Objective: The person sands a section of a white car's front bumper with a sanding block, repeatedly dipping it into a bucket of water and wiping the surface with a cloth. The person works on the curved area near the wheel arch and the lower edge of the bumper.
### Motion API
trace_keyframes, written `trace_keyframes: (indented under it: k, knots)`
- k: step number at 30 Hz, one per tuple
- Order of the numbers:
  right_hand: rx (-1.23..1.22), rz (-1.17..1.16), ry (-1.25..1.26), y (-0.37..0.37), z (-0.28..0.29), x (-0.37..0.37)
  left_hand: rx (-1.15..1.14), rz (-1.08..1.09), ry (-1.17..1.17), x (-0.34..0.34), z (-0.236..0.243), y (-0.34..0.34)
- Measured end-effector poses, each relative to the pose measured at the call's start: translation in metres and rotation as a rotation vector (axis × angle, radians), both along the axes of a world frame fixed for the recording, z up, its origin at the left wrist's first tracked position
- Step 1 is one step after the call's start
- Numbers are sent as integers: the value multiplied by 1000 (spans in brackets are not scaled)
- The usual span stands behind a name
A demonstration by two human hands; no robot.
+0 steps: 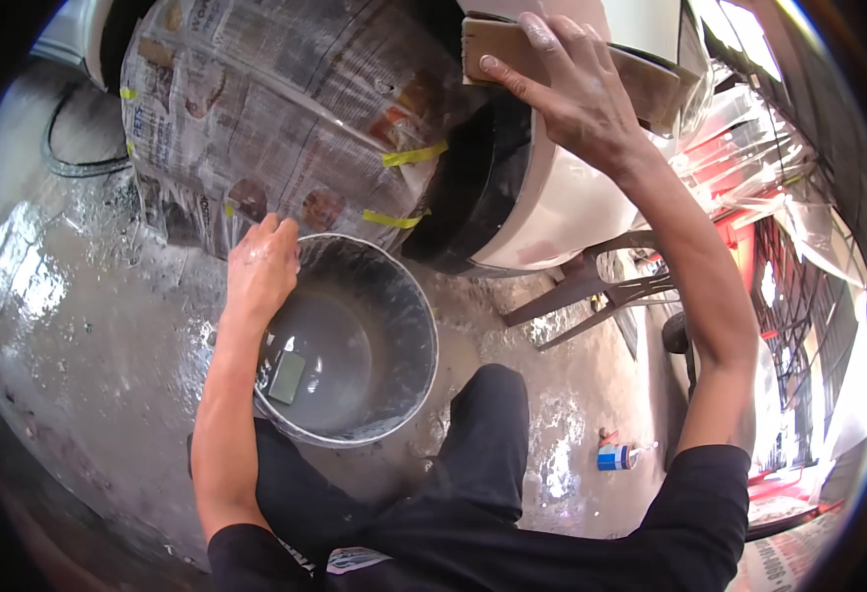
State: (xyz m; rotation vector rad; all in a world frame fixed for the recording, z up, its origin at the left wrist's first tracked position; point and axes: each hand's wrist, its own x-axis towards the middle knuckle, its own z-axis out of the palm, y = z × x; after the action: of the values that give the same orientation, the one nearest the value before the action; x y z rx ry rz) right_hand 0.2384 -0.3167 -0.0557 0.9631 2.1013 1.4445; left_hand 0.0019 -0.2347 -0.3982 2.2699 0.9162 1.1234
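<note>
At the upper right my right hand (591, 104) lies over a long, flat brown block (502, 49), like a sanding block. Its thumb is on the near edge and the other fingers reach across the top. Under the block is a white, curved vehicle panel (562, 202) with a black lower trim. My left hand (263, 264) is closed at the upper left rim of a large dark bucket (433, 340); whatever its curled fingers hold is hidden. Inside the bucket, greyish water surrounds a small green rectangular block (287, 378).
Newspaper (256, 109) held by yellow tape covers a rounded part beside the panel. A brown plastic chair (591, 286) stands right of the bucket. Behind my right arm hangs clear plastic sheeting (739, 148). A blue and white can (614, 457) lies on the wet floor (108, 365).
</note>
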Motion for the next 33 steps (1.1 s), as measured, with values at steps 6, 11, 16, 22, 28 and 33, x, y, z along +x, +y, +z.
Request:
trace_keyframes:
  k: [6, 11, 16, 22, 28, 33]
  knots:
    - [61, 111, 89, -18, 9, 34, 32, -11, 40, -4, 0, 0]
    - [48, 49, 87, -15, 6, 23, -18, -5, 29, -13, -7, 3]
    - [90, 107, 115, -2, -3, 8, 47, 6, 32, -5, 0, 2]
    - [23, 90, 270, -10, 14, -17, 68, 15, 27, -9, -4, 1]
    - [-176, -83, 1037, -86, -110, -37, 114, 63, -89, -9, 7, 1]
    - [-578, -424, 2222, -125, -212, -83, -239, -4, -707, 4, 57, 1]
